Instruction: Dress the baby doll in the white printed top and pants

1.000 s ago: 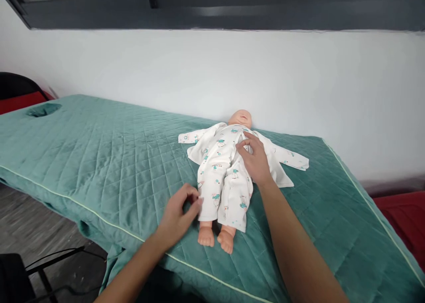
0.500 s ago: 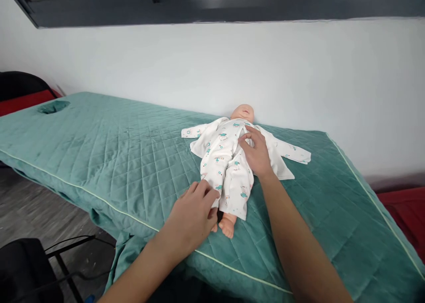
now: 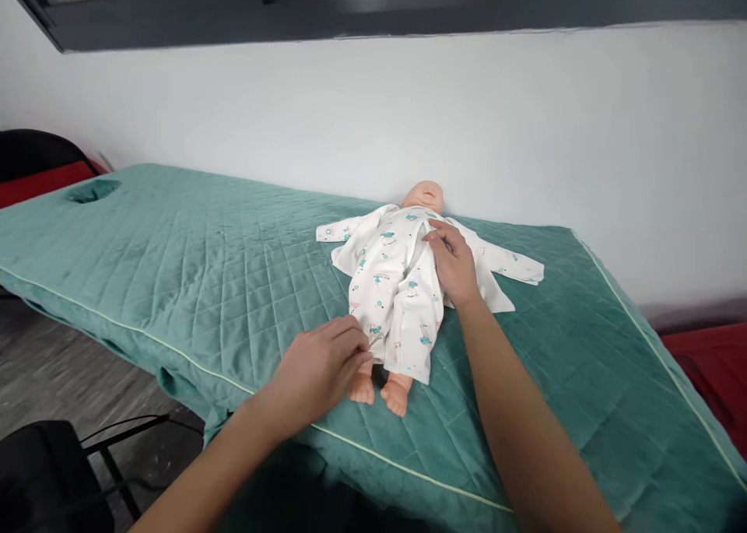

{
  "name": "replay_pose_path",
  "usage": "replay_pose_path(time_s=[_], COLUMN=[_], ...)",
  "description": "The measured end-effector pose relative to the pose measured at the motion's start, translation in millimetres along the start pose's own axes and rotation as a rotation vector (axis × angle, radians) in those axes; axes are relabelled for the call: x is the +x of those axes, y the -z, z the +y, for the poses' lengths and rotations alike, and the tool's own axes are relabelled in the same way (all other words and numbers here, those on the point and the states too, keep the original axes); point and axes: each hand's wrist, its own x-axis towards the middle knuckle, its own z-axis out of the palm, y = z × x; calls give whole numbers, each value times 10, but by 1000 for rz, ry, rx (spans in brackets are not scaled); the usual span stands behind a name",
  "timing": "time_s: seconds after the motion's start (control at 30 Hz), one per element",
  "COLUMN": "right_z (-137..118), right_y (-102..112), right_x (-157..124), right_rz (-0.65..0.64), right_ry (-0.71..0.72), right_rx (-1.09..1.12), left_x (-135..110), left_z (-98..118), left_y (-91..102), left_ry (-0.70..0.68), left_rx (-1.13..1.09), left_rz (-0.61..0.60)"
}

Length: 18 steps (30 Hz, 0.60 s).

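Note:
A baby doll point(image 3: 426, 194) lies on its back, dressed in a white baby shirt point(image 3: 496, 261) and white trousers point(image 3: 408, 307) with small printed figures. Both sleeves are spread sideways, and no doll hands show at the cuffs. My left hand point(image 3: 327, 358) pinches the hem of the trouser leg on the left, just above a bare foot point(image 3: 362, 387). At the doll's front, my right hand point(image 3: 452, 261) has its fingers curled together on the edge of the cloth, where a fold gapes. Its fingertips partly hide which layer they hold.
The doll rests on a green quilted cover over a long massage table point(image 3: 204, 245) with a face hole point(image 3: 94, 191) at the far left. A white wall point(image 3: 373, 113) runs behind it. A black object point(image 3: 52, 478) stands at lower left, and something red point(image 3: 709, 369) at right.
My left hand has shifted left and slightly down the trouser leg, uncovering the doll's foot on that side. My right hand stays at the front, its fingers slightly more curled.

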Motion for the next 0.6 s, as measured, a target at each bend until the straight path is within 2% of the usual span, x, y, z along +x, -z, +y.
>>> replay_pose_path(time_s=[0.17, 0.27, 0.4, 0.6], right_z=[-14, -23, -24, -16], right_y=[4, 3, 2, 2], right_x=[-6, -16, -20, -19], right_rz=[-4, 3, 5, 0], right_ry=[5, -2, -12, -4], right_rx=[9, 2, 5, 23], left_x=[-139, -239, -328, -388], left_z=[-101, -251, -347, -304], left_y=[135, 101, -72, -320], left_ry=[217, 288, 296, 197], left_rx=[-540, -689, -603, -357], left_rz=[124, 101, 12, 72])
